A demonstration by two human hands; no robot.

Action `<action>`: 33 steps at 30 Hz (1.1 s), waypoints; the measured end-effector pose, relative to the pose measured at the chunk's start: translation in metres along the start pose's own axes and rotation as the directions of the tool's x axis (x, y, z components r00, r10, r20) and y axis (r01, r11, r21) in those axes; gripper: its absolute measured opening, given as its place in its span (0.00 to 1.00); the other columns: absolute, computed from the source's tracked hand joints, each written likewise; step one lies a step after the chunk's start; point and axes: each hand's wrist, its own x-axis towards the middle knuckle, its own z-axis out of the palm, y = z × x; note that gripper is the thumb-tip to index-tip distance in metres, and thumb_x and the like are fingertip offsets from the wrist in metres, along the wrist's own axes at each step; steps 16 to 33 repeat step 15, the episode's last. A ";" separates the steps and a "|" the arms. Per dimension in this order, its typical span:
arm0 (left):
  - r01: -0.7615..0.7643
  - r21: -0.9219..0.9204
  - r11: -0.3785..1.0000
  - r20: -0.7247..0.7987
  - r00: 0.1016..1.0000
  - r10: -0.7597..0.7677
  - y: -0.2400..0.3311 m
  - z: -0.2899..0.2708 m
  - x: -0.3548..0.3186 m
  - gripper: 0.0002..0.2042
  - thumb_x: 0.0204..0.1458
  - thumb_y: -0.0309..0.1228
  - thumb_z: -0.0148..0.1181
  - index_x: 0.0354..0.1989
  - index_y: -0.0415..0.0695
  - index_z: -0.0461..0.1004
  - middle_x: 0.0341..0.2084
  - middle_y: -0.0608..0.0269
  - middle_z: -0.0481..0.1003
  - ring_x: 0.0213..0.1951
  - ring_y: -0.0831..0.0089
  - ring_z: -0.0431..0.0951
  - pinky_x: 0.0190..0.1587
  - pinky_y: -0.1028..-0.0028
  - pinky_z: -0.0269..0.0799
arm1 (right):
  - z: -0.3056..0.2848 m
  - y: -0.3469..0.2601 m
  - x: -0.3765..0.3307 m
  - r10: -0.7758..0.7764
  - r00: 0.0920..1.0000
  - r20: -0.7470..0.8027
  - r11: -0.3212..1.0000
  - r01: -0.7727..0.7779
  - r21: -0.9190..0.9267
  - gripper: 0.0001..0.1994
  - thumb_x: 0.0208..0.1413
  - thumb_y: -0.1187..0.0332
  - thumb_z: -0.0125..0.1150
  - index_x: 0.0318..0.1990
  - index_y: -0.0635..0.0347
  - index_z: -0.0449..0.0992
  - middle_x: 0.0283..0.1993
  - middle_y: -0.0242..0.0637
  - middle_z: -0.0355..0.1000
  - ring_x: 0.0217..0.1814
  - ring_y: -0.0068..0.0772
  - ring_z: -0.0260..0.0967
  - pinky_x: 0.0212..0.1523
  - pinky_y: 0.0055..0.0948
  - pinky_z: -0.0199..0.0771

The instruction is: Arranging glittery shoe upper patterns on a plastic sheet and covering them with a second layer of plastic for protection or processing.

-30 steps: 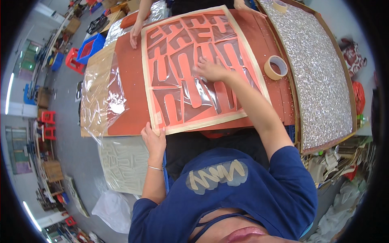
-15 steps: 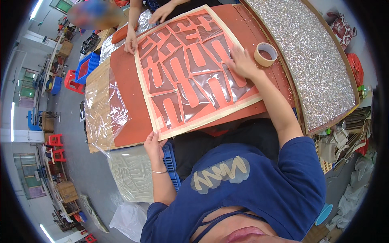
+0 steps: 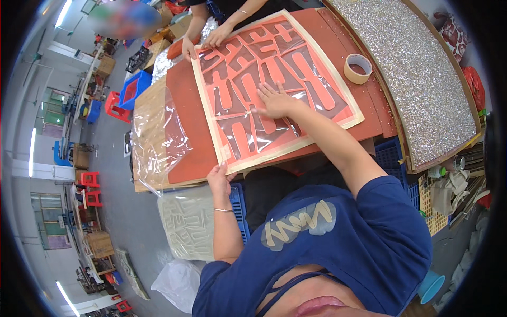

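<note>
A clear film sheet with coral-red cut-out shapes [image 3: 272,72], bordered by cream tape [image 3: 280,154], lies across the reddish-brown board. My right hand [image 3: 275,100] rests on its middle, fingers spread and holding nothing. At the sheet's near left corner, my left hand [image 3: 218,177] pinches the taped edge between thumb and fingers. Across the board, a co-worker's hand [image 3: 188,48] is at the far left corner, and their other hand [image 3: 217,36] lies on the far edge. To the sheet's right stands a roll of tape [image 3: 358,68].
A large silver glitter panel [image 3: 412,74] lies along the right. Loose clear plastic [image 3: 168,132] spreads over the board's left end. Below it hangs a pale sheet with raised shapes [image 3: 186,224]. A blue crate [image 3: 135,90] and red stools [image 3: 117,107] stand at left.
My right hand has moved leftward from the sheet's right edge to its middle. My left hand keeps hold of the near corner. The co-worker's right-side hand has come down onto the far edge.
</note>
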 end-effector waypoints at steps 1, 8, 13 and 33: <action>-0.006 0.003 1.000 0.005 1.000 0.006 0.001 -0.002 -0.002 0.09 0.56 0.29 0.57 0.38 0.35 0.73 0.31 0.58 0.77 0.29 0.70 0.80 0.27 0.73 0.81 | -0.013 0.009 0.008 0.027 0.993 0.113 0.905 -0.072 0.418 0.39 0.57 0.42 0.46 0.66 0.64 0.52 0.71 0.50 0.46 0.75 0.43 0.37 0.71 0.52 0.29; -0.032 0.019 0.999 0.103 0.994 0.030 0.027 0.020 -0.024 0.10 0.55 0.27 0.53 0.41 0.32 0.70 0.30 0.54 0.77 0.28 0.67 0.80 0.24 0.73 0.80 | -0.050 -0.088 -0.099 -0.342 0.861 -0.377 0.906 0.409 0.112 0.27 0.44 0.59 0.61 0.52 0.65 0.68 0.56 0.46 0.66 0.64 0.52 0.56 0.62 0.56 0.51; -0.265 0.068 0.962 0.469 0.859 0.204 0.093 0.065 -0.095 0.15 0.54 0.25 0.46 0.47 0.27 0.65 0.30 0.47 0.76 0.20 0.65 0.78 0.20 0.74 0.79 | -0.059 -0.123 -0.150 -0.254 0.938 -0.236 0.964 0.265 0.015 0.29 0.44 0.56 0.62 0.48 0.71 0.67 0.43 0.51 0.66 0.49 0.44 0.65 0.53 0.46 0.62; -0.379 0.008 0.925 0.541 0.780 0.315 0.104 0.096 -0.117 0.23 0.54 0.26 0.48 0.56 0.24 0.58 0.40 0.36 0.73 0.29 0.59 0.81 0.20 0.76 0.78 | -0.073 -0.114 -0.164 -0.182 0.967 -0.177 0.982 0.187 0.007 0.29 0.43 0.57 0.62 0.47 0.71 0.66 0.40 0.49 0.66 0.45 0.40 0.66 0.50 0.44 0.64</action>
